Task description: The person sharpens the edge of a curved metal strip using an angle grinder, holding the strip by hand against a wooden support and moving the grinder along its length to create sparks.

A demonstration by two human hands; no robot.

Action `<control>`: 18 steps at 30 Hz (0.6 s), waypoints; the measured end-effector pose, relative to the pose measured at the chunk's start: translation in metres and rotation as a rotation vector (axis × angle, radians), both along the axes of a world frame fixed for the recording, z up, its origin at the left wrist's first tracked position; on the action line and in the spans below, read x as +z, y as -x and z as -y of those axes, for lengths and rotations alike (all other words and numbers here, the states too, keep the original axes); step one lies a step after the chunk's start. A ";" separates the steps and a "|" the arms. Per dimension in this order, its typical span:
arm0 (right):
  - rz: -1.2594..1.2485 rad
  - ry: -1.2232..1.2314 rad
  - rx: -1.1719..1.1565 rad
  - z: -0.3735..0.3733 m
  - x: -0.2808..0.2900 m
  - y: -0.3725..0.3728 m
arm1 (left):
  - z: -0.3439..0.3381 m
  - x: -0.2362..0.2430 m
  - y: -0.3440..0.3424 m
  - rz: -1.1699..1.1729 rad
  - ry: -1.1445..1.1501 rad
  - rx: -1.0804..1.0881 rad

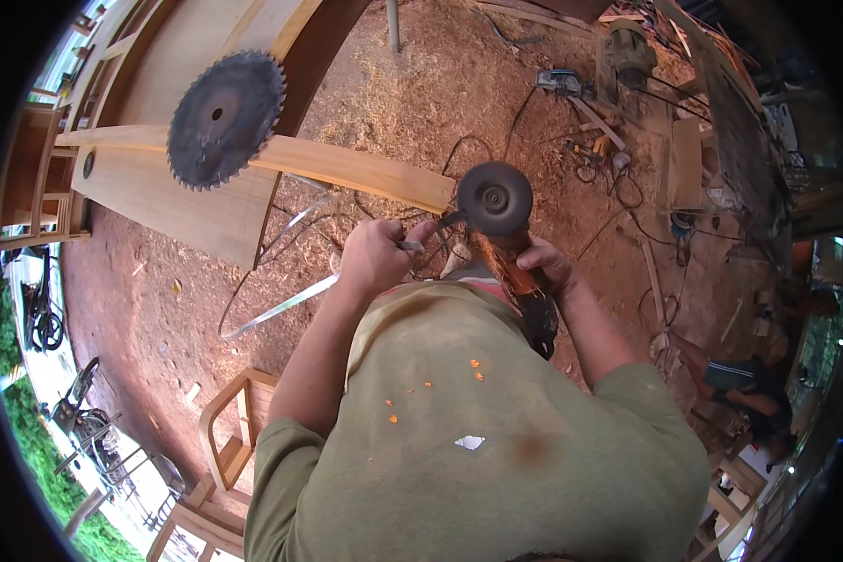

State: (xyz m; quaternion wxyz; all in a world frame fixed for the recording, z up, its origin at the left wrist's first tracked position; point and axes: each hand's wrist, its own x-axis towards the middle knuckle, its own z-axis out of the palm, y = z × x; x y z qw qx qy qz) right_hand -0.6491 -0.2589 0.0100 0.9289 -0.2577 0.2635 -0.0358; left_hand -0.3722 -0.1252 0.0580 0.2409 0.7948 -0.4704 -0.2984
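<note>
My right hand [550, 266] is wrapped round the body of an angle grinder [525, 290], held in front of my waist with its round grey disc [482, 211] uppermost. In my closed left hand [375, 258] is a narrow dark metal piece [452, 219], its tip meeting the left edge of the disc. What kind of tool or blade it is, I cannot tell. Orange sparks show below the disc, along the grinder's body. Just beyond my hands, a wooden board [365, 176] reaches in from the left, its end close to the disc.
A toothed circular saw blade [229, 122] lies on the board and workbench [169, 211] at the far left. Cables and wood shavings cover the ground. A motor [630, 54] stands at the far right, a wooden chair frame [225, 440] at the near left. Another person [745, 393] is at the right.
</note>
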 end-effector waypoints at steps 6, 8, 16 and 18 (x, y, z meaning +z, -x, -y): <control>-0.010 0.021 -0.020 -0.002 0.013 -0.007 | 0.002 0.001 -0.001 -0.023 -0.039 -0.013; -0.044 -0.002 0.072 0.003 0.002 0.000 | 0.003 -0.002 -0.001 -0.027 -0.034 -0.020; -0.078 -0.014 0.037 0.001 0.003 0.001 | 0.003 0.001 -0.001 -0.040 -0.042 -0.031; -0.059 -0.012 0.028 0.001 0.005 -0.001 | 0.004 0.000 0.000 -0.027 -0.053 -0.035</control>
